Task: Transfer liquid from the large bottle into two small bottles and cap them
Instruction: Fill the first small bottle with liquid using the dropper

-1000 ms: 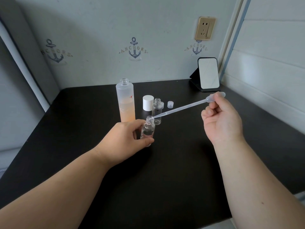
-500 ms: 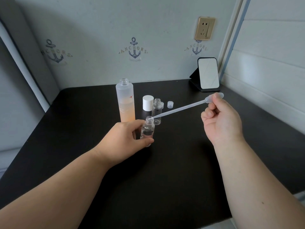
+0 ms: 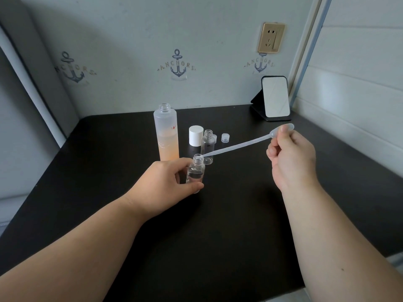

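Dropper tip sat at the mouth of the small bottle, as half a second before; bulb dipped slightly. Right hand pinched the bulb; left hand gripped the bottle above the worktop. Dispensing judged ongoing; second bottle looked unfilled, both uncapped.

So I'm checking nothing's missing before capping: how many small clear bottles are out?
2. One small bottle is held by the left hand at the pipette tip; the other small bottle stands behind it, beside the white cap.
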Motion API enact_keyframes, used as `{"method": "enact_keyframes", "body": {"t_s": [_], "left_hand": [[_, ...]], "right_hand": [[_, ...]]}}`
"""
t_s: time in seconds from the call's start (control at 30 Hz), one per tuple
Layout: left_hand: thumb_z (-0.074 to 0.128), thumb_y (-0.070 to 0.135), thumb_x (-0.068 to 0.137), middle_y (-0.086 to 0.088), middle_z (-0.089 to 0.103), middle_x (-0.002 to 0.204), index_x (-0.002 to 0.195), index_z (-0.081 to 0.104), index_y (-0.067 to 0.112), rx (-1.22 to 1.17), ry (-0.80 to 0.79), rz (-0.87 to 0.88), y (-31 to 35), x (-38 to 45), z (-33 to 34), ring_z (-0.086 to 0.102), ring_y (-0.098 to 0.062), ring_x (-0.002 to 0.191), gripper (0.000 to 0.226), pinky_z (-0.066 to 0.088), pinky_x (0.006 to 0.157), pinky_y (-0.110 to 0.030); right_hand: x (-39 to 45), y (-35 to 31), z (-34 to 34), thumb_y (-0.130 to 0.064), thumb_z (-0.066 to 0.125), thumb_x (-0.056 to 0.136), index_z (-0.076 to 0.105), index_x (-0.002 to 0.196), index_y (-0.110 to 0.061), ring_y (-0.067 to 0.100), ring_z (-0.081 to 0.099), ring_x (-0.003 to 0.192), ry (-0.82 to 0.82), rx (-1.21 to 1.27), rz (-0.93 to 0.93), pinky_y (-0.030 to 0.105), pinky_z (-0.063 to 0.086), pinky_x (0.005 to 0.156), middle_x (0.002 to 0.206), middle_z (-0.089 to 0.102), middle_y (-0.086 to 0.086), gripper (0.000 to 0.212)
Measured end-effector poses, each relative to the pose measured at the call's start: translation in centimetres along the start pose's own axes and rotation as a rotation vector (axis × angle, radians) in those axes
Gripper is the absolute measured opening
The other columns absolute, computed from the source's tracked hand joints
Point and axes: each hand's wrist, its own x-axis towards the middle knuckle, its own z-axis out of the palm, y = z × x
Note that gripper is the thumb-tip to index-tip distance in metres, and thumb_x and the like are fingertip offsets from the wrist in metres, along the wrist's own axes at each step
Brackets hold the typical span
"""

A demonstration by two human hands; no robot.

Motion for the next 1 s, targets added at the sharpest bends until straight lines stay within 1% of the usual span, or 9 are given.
{"method": "enact_keyframes", "body": {"t_s": [0.1,0.23,0.37,0.47,0.57,0.67,0.77,0.9,1.0], "left_hand": [[0.077,0.044,0.084,0.035,0.062,0.091,0.094,0.061,0.050,0.008,-0.002,0.006,0.0,0.0,0.0,0.060,0.005,0.084,0.020,0.042,0.069,-0.005],[0.077,0.044,0.084,0.037,0.061,0.090,0.089,0.058,0.055,0.010,-0.002,0.006,0.2,0.0,-0.1,0.059,0.004,0.084,0.023,0.041,0.067,-0.004],[0.076,0.045,0.084,0.035,0.062,0.085,0.085,0.057,0.058,0.017,0.002,-0.003,0.3,0.0,-0.1,0.059,0.001,0.079,0.023,0.041,0.062,-0.006],[0.077,0.044,0.083,0.038,0.062,0.086,0.087,0.060,0.053,0.005,0.001,-0.029,0.2,0.0,0.0,0.059,0.008,0.080,0.019,0.041,0.064,-0.004],[0.078,0.044,0.083,0.041,0.060,0.085,0.089,0.061,0.050,-0.010,-0.001,-0.055,0.1,0.0,0.0,0.057,0.014,0.082,0.020,0.039,0.066,-0.001],[0.079,0.046,0.081,0.041,0.060,0.084,0.091,0.062,0.047,-0.009,0.003,-0.080,0.0,0.1,0.1,0.057,0.016,0.080,0.019,0.038,0.065,0.000],[0.080,0.046,0.079,0.042,0.061,0.088,0.094,0.065,0.045,-0.010,0.022,-0.110,0.0,0.2,0.3,0.056,0.018,0.085,0.022,0.039,0.067,0.000],[0.081,0.048,0.077,0.045,0.059,0.094,0.091,0.064,0.046,0.000,0.029,-0.170,0.4,0.6,0.7,0.054,0.022,0.092,0.023,0.041,0.065,-0.008],[0.082,0.048,0.076,0.046,0.058,0.093,0.089,0.064,0.043,0.004,0.025,-0.201,0.7,1.0,1.2,0.052,0.023,0.092,0.023,0.038,0.068,-0.010]], "right_hand": [[-0.1,0.3,0.1,-0.027,0.047,0.109,0.066,0.067,-0.022,0.015,0.036,0.057,0.015,-0.132,-0.055,0.029,0.031,0.060,0.056,0.043,-0.010,0.047],[-0.1,0.4,0.2,-0.025,0.044,0.110,0.064,0.071,-0.020,0.013,0.036,0.057,0.029,-0.167,-0.066,0.029,0.030,0.060,0.056,0.043,-0.011,0.044],[-0.2,0.1,0.2,-0.025,0.049,0.109,0.072,0.063,-0.023,0.013,0.038,0.056,-0.001,-0.033,-0.006,0.025,0.037,0.057,0.060,0.048,-0.006,0.051],[-0.2,0.0,0.1,-0.022,0.054,0.107,0.076,0.065,-0.020,0.014,0.041,0.057,-0.025,0.092,0.060,0.022,0.042,0.057,0.066,0.054,-0.002,0.048],[0.0,0.1,0.0,-0.020,0.055,0.106,0.075,0.068,-0.015,0.014,0.045,0.062,-0.047,0.181,0.109,0.022,0.043,0.058,0.071,0.059,-0.001,0.043],[0.1,0.2,-0.1,-0.018,0.056,0.106,0.072,0.075,-0.009,0.014,0.046,0.064,-0.031,0.232,0.142,0.021,0.043,0.058,0.072,0.061,-0.001,0.036],[0.2,0.1,-0.1,-0.018,0.057,0.105,0.073,0.072,-0.009,0.012,0.048,0.062,0.008,0.308,0.194,0.021,0.043,0.058,0.071,0.060,-0.001,0.038],[0.1,0.0,-0.4,-0.018,0.059,0.104,0.076,0.066,-0.013,0.010,0.053,0.061,0.048,0.411,0.265,0.020,0.046,0.058,0.070,0.065,-0.002,0.041],[0.1,0.0,-0.3,-0.021,0.062,0.103,0.077,0.070,-0.012,0.011,0.055,0.059,0.063,0.451,0.298,0.020,0.046,0.057,0.070,0.066,-0.001,0.037]]}}
